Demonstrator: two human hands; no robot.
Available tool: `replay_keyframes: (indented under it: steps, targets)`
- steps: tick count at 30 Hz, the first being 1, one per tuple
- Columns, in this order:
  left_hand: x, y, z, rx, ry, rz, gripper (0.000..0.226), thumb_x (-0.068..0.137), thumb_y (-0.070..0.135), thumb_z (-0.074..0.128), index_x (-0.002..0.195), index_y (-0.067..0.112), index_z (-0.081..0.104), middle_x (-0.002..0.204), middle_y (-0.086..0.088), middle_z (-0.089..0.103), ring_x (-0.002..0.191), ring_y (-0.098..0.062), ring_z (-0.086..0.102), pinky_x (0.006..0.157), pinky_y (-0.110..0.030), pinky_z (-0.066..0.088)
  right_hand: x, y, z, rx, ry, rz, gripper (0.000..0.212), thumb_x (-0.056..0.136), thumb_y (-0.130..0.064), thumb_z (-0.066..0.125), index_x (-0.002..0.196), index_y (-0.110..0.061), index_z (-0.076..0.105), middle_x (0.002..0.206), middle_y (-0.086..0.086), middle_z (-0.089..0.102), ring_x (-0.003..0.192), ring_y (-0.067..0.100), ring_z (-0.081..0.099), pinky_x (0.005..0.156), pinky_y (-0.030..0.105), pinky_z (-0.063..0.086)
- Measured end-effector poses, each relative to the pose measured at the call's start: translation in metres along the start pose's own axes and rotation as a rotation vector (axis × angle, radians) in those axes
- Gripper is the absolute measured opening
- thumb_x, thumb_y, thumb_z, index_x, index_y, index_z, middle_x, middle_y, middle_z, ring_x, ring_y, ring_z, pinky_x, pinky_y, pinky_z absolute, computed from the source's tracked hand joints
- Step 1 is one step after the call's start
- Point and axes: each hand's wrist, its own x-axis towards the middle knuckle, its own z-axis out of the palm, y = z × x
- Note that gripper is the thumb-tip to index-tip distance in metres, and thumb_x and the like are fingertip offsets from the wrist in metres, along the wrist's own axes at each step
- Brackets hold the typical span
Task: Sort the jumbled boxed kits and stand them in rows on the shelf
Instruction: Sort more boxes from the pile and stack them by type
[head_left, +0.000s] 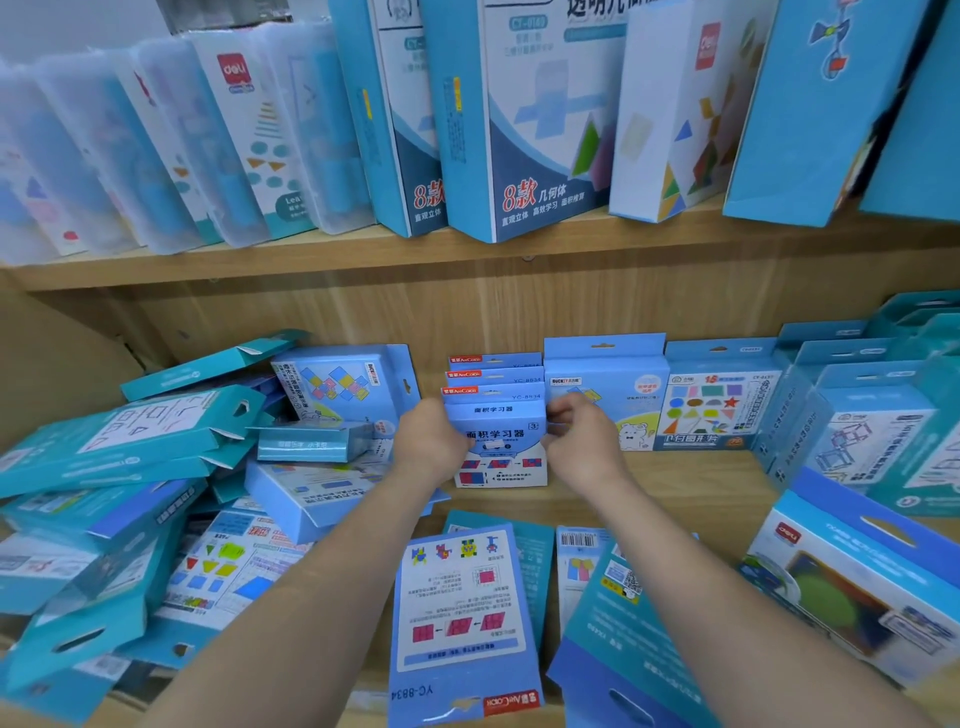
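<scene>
Kits are standing in a row on the lower shelf (691, 478). We are gripping the front blue box (501, 452) by its sides, left hand (431, 441) and right hand (582, 436) curling round its edges. It is standing upright before three matching boxes (493, 376), right of the jumbled pile (156, 467).

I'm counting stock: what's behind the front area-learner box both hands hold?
At least two matching boxes stand behind the front box, only their red-labelled hang tabs showing. Their bodies are covered by it.
</scene>
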Motion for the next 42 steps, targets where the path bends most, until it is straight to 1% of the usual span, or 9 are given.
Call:
replay_keyframes:
  steps: [11, 17, 21, 24, 27, 32, 36, 38, 42]
  targets:
    - [-0.004, 0.008, -0.002, 0.093, -0.018, 0.033, 0.037, 0.080, 0.010, 0.068, 0.112, 0.009, 0.049, 0.111, -0.012, 0.063, 0.102, -0.031, 0.059, 0.078, -0.036, 0.048, -0.007, -0.005, -0.009, 0.207, -0.093, 0.077, 0.033, 0.087, -0.003, 0.058, 0.112, -0.020, 0.045, 0.105, -0.002, 0.058, 0.091, 0.013, 0.056, 0.066, 0.022, 0.045]
    - [-0.035, 0.019, -0.036, 0.134, 0.034, 0.154, 0.041, 0.085, 0.006, 0.060, 0.122, 0.010, 0.043, 0.108, -0.010, 0.063, 0.103, -0.032, 0.059, 0.075, -0.034, 0.045, -0.027, -0.012, -0.044, 0.135, -0.126, -0.024, 0.042, 0.087, -0.011, 0.061, 0.127, -0.022, 0.050, 0.117, 0.002, 0.056, 0.108, 0.016, 0.056, 0.095, 0.034, 0.046]
    - [-0.092, 0.009, -0.065, -0.047, 0.038, 0.406, 0.036, 0.088, 0.008, 0.060, 0.121, 0.022, 0.060, 0.107, 0.003, 0.067, 0.103, -0.010, 0.061, 0.089, -0.025, 0.048, -0.064, -0.012, -0.068, 0.027, -0.453, -0.173, 0.027, 0.087, -0.017, 0.065, 0.107, -0.034, 0.060, 0.110, -0.006, 0.064, 0.100, 0.006, 0.062, 0.095, 0.032, 0.049]
    - [-0.133, -0.016, -0.076, -0.087, -0.065, 0.478, 0.016, 0.090, 0.018, 0.062, 0.101, 0.024, 0.072, 0.089, 0.021, 0.069, 0.085, 0.006, 0.063, 0.078, -0.008, 0.047, -0.092, -0.008, -0.076, -0.172, -0.557, -0.239, 0.030, 0.086, -0.029, 0.066, 0.112, -0.041, 0.059, 0.115, -0.017, 0.062, 0.106, -0.003, 0.057, 0.097, 0.029, 0.047]
    - [-0.161, -0.048, -0.071, 0.016, -0.037, 0.539, 0.017, 0.084, 0.035, 0.059, 0.090, 0.027, 0.073, 0.087, 0.020, 0.070, 0.077, 0.011, 0.058, 0.070, -0.010, 0.044, -0.116, -0.006, -0.078, -0.386, -0.569, -0.301, 0.042, 0.084, -0.047, 0.062, 0.124, -0.043, 0.052, 0.127, -0.030, 0.049, 0.117, -0.007, 0.045, 0.102, 0.021, 0.036]
    - [-0.193, -0.093, -0.039, 0.130, -0.139, 0.568, 0.065, 0.067, 0.058, 0.065, 0.126, 0.031, 0.058, 0.130, 0.021, 0.048, 0.122, 0.005, 0.040, 0.102, -0.001, 0.020, -0.147, -0.003, -0.070, -0.542, -0.615, -0.389, 0.060, 0.083, -0.051, 0.061, 0.137, -0.043, 0.036, 0.133, -0.029, 0.031, 0.123, -0.015, 0.022, 0.099, -0.002, 0.008]
    - [-0.198, -0.108, -0.018, 0.218, -0.060, 0.639, 0.054, 0.076, 0.047, 0.061, 0.126, 0.027, 0.056, 0.135, 0.006, 0.055, 0.123, -0.012, 0.053, 0.094, -0.032, 0.050, -0.158, 0.000, -0.062, -0.606, -0.657, -0.385, 0.066, 0.084, -0.054, 0.058, 0.142, -0.042, 0.028, 0.147, -0.023, 0.025, 0.134, -0.004, 0.019, 0.097, 0.003, 0.009]
    - [-0.197, -0.110, -0.016, 0.274, -0.007, 0.721, 0.040, 0.084, 0.038, 0.049, 0.114, 0.017, 0.067, 0.121, 0.001, 0.065, 0.113, -0.018, 0.062, 0.079, -0.036, 0.058, -0.162, 0.004, -0.058, -0.626, -0.657, -0.391, 0.068, 0.084, -0.055, 0.058, 0.143, -0.042, 0.027, 0.149, -0.021, 0.024, 0.136, -0.001, 0.018, 0.100, 0.007, 0.010]
    - [-0.193, -0.109, -0.024, 0.282, 0.187, 0.806, 0.035, 0.076, 0.011, 0.057, 0.110, 0.016, 0.066, 0.112, -0.001, 0.069, 0.107, -0.017, 0.064, 0.083, -0.027, 0.054, -0.164, 0.007, -0.056, -0.491, -0.574, -0.379, 0.078, 0.080, -0.051, 0.066, 0.142, -0.047, 0.020, 0.146, -0.030, 0.020, 0.136, -0.006, 0.017, 0.103, 0.007, 0.013]
